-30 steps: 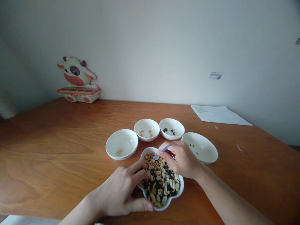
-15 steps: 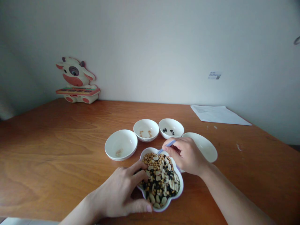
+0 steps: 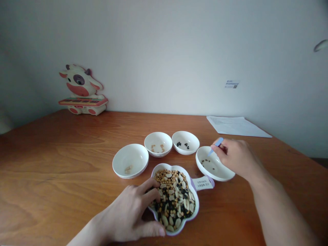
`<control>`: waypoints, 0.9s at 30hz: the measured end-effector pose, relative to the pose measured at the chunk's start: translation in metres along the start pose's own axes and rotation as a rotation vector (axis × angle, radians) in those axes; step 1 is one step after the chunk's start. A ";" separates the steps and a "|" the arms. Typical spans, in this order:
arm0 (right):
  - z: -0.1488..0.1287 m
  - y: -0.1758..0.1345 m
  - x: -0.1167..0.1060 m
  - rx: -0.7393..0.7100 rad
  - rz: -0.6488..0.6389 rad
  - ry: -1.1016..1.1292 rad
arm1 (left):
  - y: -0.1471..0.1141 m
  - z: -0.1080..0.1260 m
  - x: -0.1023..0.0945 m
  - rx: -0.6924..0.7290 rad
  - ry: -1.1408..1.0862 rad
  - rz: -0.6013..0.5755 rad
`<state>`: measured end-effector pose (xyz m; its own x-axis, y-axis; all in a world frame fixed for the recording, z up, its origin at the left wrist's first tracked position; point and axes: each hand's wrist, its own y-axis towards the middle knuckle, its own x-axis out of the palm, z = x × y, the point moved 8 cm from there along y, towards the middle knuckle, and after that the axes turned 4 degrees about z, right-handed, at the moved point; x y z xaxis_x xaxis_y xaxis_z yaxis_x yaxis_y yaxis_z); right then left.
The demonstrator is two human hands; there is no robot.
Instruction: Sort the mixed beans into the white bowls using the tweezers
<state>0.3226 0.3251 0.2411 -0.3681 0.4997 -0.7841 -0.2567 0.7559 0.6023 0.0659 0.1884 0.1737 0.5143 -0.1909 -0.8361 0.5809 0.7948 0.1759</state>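
A flower-shaped dish (image 3: 191,218) with a lilac rim holds mixed peanuts, black beans, yellow beans and larger pale seeds. My left hand (image 3: 135,212) grips its left side, fingers over the rim among the beans and thumb at the front edge. Pinched in my right hand (image 3: 238,157) are light-blue tweezers (image 3: 215,147), their tip pointing down over the right white bowl (image 3: 222,176). Several small dark beans lie in that bowl; whether the tweezers hold anything is too small to tell. A paper label (image 3: 203,183) covers the dish's handle.
Three more white bowls stand behind the dish: the left one (image 3: 130,153) with a few pale pieces, the middle one (image 3: 158,138) with yellowish beans, another (image 3: 186,136) with black beans. A cow toy keyboard (image 3: 83,90) and papers (image 3: 238,126) sit near the wall.
My right hand has moved right with the tweezers, from above the flower-shaped dish to over the right bowl, uncovering the labelled handle. My left hand stays on the dish.
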 end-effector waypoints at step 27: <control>-0.136 -0.035 0.031 -0.386 -0.285 0.696 | -0.001 -0.001 0.004 -0.026 -0.014 -0.042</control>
<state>0.1991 0.2567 0.2158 -0.6774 -0.1584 -0.7184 -0.6636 0.5530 0.5038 0.0666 0.1872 0.1699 0.4989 -0.2320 -0.8350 0.5856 0.8005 0.1275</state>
